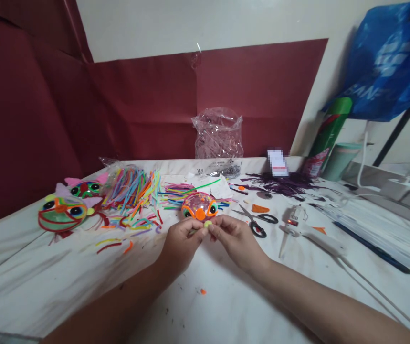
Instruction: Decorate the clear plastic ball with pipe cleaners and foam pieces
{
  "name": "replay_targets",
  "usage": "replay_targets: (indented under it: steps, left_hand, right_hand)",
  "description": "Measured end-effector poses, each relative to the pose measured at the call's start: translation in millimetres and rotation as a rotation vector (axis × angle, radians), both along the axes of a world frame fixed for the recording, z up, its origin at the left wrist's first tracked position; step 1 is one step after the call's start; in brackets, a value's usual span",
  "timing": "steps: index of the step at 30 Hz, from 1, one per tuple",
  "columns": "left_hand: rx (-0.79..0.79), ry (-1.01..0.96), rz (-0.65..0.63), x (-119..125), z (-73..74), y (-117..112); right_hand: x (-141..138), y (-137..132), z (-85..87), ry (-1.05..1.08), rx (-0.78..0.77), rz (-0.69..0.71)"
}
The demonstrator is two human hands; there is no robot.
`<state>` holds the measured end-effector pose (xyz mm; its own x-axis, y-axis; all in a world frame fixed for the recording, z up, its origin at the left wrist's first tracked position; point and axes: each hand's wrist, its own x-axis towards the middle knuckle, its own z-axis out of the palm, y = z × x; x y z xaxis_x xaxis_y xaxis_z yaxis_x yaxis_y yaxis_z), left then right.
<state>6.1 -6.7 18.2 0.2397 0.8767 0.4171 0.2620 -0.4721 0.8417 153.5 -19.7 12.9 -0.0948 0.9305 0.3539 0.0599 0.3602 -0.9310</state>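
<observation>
The white marbled table [83, 286] spreads across the lower half of the frame, and dark red paper [147, 105] covers much of the wall behind it. I see a blue bag [387, 71] in the upper right, with a green can [333, 124] leaning below it. Near the middle, a clear plastic bag [219, 134] stands in front of the red paper. Just below the centre, the left hand [185, 234] and the right hand [238, 239] meet, each with thumb and forefinger drawn together in a pinch, and between them they have hold of a tiny yellow piece; how the other fingers curl underneath I cannot tell. A heap of purple strands [287, 184] lies right of centre, and a bundle of coloured pipe cleaners [129, 188] lies left of centre. At the left, a green ball face [61, 222] sits in front of a second ball face [86, 189] with pink ears. A white glue gun [319, 240] rests at the right, and black-handled scissors [258, 220] lie open beside the right hand. The orange-nosed ball [198, 200] sits at the centre, just behind the fingertips; whether they touch it I cannot tell. Smallest are an orange scrap [204, 291] at lower centre and that yellow piece [208, 223] in the fingers.
</observation>
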Motion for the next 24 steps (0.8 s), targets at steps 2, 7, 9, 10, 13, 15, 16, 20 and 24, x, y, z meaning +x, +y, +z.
replay_targets:
  steps: [2,7,9,10,13,15,16,20,24]
  left_hand:
    - [-0.039,0.053,0.024,0,-0.9,2]
    - [0.122,0.221,0.074,-3,-2.0,4]
    - [0.227,0.296,0.069,-4,-2.2,4]
    - [0.268,0.333,0.063,-5,-2.6,3]
    - [0.323,0.416,0.042,-5,-5.3,3]
    - [0.32,0.444,0.03,-5,-8.2,3]
    - [0.311,0.45,0.027,-5,-9.6,3]
    - [0.253,0.437,0.024,-3,-12.8,2]
    - [0.222,0.447,0.024,-1,-11.4,0]
  right_hand:
    - [4,2,1.0,-0.101,0.057,-0.023]
    - [15,5,7.9,-0.465,0.262,-0.042]
    - [18,6,9.7,-0.587,0.35,0.002]
    - [19,6,10.1,-0.629,0.379,0.021]
    - [22,7,9.5,-0.723,0.398,0.039]
    - [23,6,9.2,-0.778,0.399,0.052]
    - [24,6,9.4,-0.805,0.401,0.06]
    - [26,5,12.4,-0.89,0.423,0.093]
    - [26,5,15.6,-0.9,0.414,0.127]
